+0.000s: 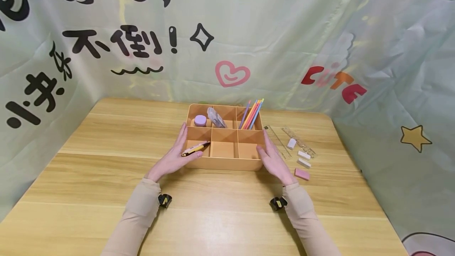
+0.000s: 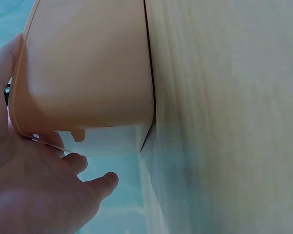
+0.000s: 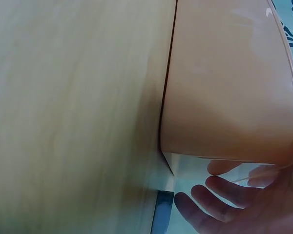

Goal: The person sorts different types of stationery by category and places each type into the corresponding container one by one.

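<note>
A light-brown desk organizer (image 1: 224, 164) with several compartments stands on the table. My left hand (image 1: 172, 157) holds its left front corner, fingers along the outer side and thumb over the front rim. At the right front corner my right hand (image 1: 273, 161) grips likewise, thumb over the rim. Pens (image 1: 195, 148) lie in the front left compartment, beside the left thumb. Behind them are a purple round-lidded item (image 1: 200, 120) and a grey translucent item (image 1: 216, 117), perhaps a correction tape. Colored pencil-like sticks (image 1: 252, 114) stand back right. Both wrist views show the organizer's smooth outer wall (image 2: 88, 68) (image 3: 229, 87).
Right of the organizer lie two clear rulers (image 1: 278, 141) (image 1: 299, 142), a small white-and-lilac block (image 1: 291, 144), two white erasers (image 1: 303, 155) (image 1: 303, 163) and a pink eraser (image 1: 301, 174). A printed cloth (image 1: 284, 23) hangs behind the wooden table (image 1: 220, 216).
</note>
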A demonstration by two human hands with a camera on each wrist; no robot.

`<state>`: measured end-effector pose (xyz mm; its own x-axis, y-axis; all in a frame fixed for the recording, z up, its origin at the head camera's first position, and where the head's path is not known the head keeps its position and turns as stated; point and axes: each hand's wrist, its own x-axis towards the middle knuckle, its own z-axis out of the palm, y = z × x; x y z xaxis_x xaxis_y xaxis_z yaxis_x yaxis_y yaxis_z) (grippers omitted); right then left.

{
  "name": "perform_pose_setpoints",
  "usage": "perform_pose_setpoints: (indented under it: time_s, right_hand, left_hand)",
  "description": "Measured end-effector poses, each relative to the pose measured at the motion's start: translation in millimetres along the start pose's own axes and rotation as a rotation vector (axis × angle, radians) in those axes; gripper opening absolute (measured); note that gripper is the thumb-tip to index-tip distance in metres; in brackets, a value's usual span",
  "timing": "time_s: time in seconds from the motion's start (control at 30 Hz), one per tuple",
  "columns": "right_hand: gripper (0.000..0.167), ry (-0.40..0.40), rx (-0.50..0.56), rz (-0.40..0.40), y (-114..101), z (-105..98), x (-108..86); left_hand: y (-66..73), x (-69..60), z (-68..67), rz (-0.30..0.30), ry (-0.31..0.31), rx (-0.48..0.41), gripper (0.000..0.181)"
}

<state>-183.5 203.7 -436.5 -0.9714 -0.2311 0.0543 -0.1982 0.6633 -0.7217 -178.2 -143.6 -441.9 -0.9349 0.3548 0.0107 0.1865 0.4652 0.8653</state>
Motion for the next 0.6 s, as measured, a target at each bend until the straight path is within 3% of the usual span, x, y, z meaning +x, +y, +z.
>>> perform_pose_setpoints:
  time_s: [0.37,0.6]
  right_hand:
    - [0.063,0.034,0.056,-0.011,-2,-12,-2.9]
    - [0.052,0.072,-0.016,0.006,1,-36,-4.7]
  left_hand:
    - [-0.5,-0.5,0.6,0.0,-0.005,0.005,0.108]
    - [-0.7,0.1,-0.4,0.0,-0.003,0.004,0.107]
